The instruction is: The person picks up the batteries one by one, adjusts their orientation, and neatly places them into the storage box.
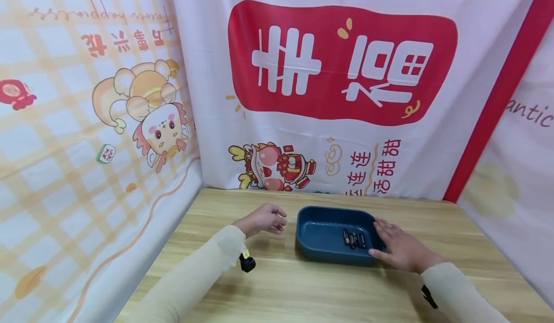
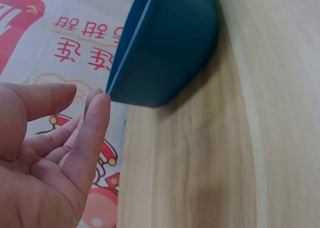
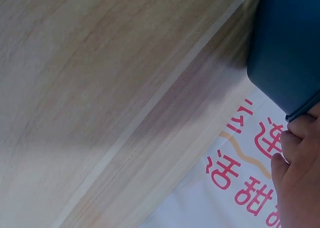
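A dark blue plastic basin [image 1: 337, 255] with rounded corners stands on the wooden table, and several small batteries [image 1: 354, 239] lie in a group toward its right end. My right hand [image 1: 402, 248] grips the basin's right end, its thumb at the front corner and its fingers over the rim. In the right wrist view, the right hand's fingers [image 3: 295, 143] bend at the rim. Just left of the basin, my left hand [image 1: 266, 218] hovers with loosely bent fingers and holds nothing. The left wrist view shows its thumb and index finger apart, near the basin's edge [image 2: 165, 53].
The wooden table [image 1: 303, 289] reaches back to a white printed cloth [image 1: 207, 97] with a large red panel. A checked cartoon cloth [image 1: 65, 135] hangs along the left, and another pale cloth [image 1: 515, 169] is on the right. Both sleeved wrists carry small black devices.
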### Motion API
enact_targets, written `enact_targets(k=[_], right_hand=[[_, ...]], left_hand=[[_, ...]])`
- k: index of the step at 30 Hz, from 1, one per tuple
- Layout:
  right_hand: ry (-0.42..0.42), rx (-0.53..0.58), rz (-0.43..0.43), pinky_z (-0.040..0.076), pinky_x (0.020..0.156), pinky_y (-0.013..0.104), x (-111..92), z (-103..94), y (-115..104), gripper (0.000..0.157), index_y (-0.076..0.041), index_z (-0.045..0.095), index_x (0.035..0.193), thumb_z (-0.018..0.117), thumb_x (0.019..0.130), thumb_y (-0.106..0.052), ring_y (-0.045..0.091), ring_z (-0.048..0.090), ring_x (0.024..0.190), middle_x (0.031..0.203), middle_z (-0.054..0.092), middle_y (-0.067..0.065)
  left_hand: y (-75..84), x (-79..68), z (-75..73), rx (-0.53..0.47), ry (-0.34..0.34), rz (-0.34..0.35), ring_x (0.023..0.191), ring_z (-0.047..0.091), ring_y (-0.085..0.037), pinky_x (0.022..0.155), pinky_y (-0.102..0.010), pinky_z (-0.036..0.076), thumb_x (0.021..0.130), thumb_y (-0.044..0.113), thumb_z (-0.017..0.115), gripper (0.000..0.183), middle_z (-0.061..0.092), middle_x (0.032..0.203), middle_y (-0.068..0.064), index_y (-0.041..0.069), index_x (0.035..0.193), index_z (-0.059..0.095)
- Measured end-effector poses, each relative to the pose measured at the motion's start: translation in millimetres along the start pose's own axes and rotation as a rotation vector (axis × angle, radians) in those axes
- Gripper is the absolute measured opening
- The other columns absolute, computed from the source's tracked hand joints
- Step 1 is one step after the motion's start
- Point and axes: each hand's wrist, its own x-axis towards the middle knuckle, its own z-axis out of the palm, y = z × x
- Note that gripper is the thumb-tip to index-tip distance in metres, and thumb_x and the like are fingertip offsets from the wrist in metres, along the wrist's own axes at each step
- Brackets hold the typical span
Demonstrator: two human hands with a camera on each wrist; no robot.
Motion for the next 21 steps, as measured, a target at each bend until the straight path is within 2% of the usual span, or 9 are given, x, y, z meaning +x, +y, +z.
enact_targets(k=[3,12,17,21], right_hand=[[0.002,-0.001,-0.007,0.023,0.114,0.055,0.9,0.4,0.4,0.089,0.006,0.033,0.147,0.044,0.094,-0.065,0.039,0.023,0.142,0.155,0.025,0.021],[-0.016,0.009,0.009,0.023,0.114,0.054,-0.5,4.9,-2.6,0.088,0.005,0.032,0.148,0.044,0.095,-0.064,0.038,0.024,0.142,0.155,0.026,0.020],[0.015,0.019,-0.012,0.023,0.113,0.056,-0.9,6.2,-2.6,0.088,0.007,0.032,0.147,0.044,0.095,-0.063,0.040,0.025,0.141,0.154,0.026,0.023],[0.026,0.022,-0.011,0.022,0.114,0.055,-0.5,5.3,-1.4,0.089,0.007,0.031,0.147,0.043,0.095,-0.064,0.041,0.023,0.141,0.155,0.025,0.023]], left_hand=[[-4.5,-3.4,-6.0,0.002,0.009,-0.005,0.085,0.067,-0.027,0.075,-0.038,0.060,0.094,0.008,0.063,0.023,0.059,0.113,-0.030,-0.003,0.114,0.059],[-19.5,-17.3,-18.4,-0.057,0.047,0.016,0.090,0.066,-0.030,0.077,-0.037,0.059,0.093,0.003,0.063,0.027,0.059,0.112,-0.029,-0.007,0.118,0.057],[-24.5,-24.9,-28.0,-0.061,0.059,0.015,0.096,0.064,-0.037,0.080,-0.040,0.059,0.093,0.005,0.063,0.029,0.061,0.108,-0.026,-0.007,0.119,0.056],[-28.1,-28.6,-37.6,-0.055,0.083,0.014,0.100,0.062,-0.042,0.084,-0.046,0.057,0.094,0.005,0.062,0.029,0.060,0.112,-0.030,-0.008,0.120,0.055]])
